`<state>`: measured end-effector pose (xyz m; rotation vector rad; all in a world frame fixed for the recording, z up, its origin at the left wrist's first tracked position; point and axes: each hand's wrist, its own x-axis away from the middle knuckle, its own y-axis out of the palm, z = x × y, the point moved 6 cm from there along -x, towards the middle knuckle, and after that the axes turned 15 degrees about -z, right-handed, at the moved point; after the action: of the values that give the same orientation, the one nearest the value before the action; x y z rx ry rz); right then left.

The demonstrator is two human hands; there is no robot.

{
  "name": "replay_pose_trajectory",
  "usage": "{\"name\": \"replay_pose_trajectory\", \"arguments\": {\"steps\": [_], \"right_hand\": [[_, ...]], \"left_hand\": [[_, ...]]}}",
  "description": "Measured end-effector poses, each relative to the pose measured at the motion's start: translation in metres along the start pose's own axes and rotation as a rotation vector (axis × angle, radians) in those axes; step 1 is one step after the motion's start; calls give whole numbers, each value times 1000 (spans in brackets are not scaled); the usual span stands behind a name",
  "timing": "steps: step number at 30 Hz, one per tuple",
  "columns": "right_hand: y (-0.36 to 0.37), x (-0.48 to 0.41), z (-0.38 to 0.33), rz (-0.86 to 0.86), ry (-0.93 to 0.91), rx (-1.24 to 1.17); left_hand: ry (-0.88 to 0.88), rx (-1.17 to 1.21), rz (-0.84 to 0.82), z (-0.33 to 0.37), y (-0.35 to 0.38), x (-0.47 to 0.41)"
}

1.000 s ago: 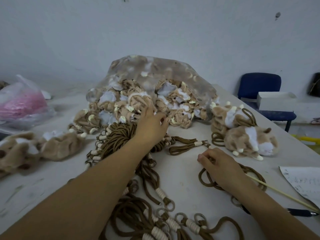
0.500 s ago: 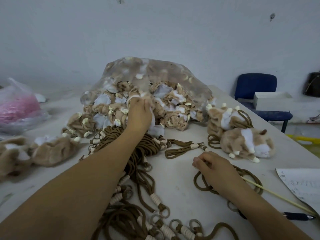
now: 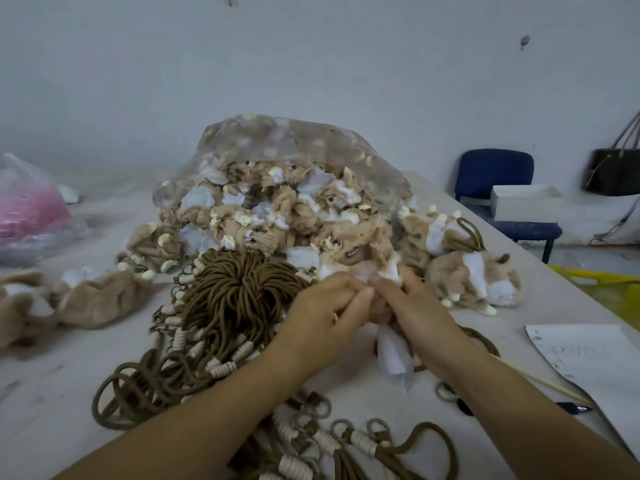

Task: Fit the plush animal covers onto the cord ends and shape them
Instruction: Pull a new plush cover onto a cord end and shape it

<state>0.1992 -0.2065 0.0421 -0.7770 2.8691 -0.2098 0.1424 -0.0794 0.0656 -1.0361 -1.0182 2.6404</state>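
Note:
My left hand (image 3: pixel 325 310) and my right hand (image 3: pixel 415 313) meet over the table's middle and both pinch one limp tan and white plush cover (image 3: pixel 393 351), whose white part hangs down between them. Behind them a clear bag (image 3: pixel 294 150) spills a heap of unstuffed plush covers (image 3: pixel 277 216). A thick bundle of brown cords (image 3: pixel 239 296) with cream-wrapped ends and metal rings lies left of my hands. Two finished plush animals (image 3: pixel 474 282) sit at the right. A brown cord loop (image 3: pixel 481 341) shows under my right wrist.
More flat covers (image 3: pixel 93 299) lie at the left. A pink-filled plastic bag (image 3: pixel 27 213) sits far left. A paper sheet (image 3: pixel 588 358), a thin stick (image 3: pixel 540 384) and a pen (image 3: pixel 571 407) lie at the right. A blue chair (image 3: pixel 498 188) with a white box stands beyond the table.
My left hand pulled a cover out of the heap and brought it toward me. My right hand left the cord loop and joined it, so both now hold the cover.

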Motion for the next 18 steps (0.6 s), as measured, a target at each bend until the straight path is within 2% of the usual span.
{"name": "replay_pose_trajectory", "arguments": {"steps": [3,4,6,13,18], "right_hand": [[-1,-3,-6,42,-14,156],[1,-5,-6,55,-8,214],[9,-6,3,59,7,312],[12,5,13,112,-140,336],[8,4,14,100,-136,341]], "left_hand": [[-249,163,236,-21,-14,7],[-323,231,280,-29,-15,11],[-431,359,267,-44,-12,15],[-535,664,255,-61,-3,24],[-531,938,280,-66,2,20]]}}
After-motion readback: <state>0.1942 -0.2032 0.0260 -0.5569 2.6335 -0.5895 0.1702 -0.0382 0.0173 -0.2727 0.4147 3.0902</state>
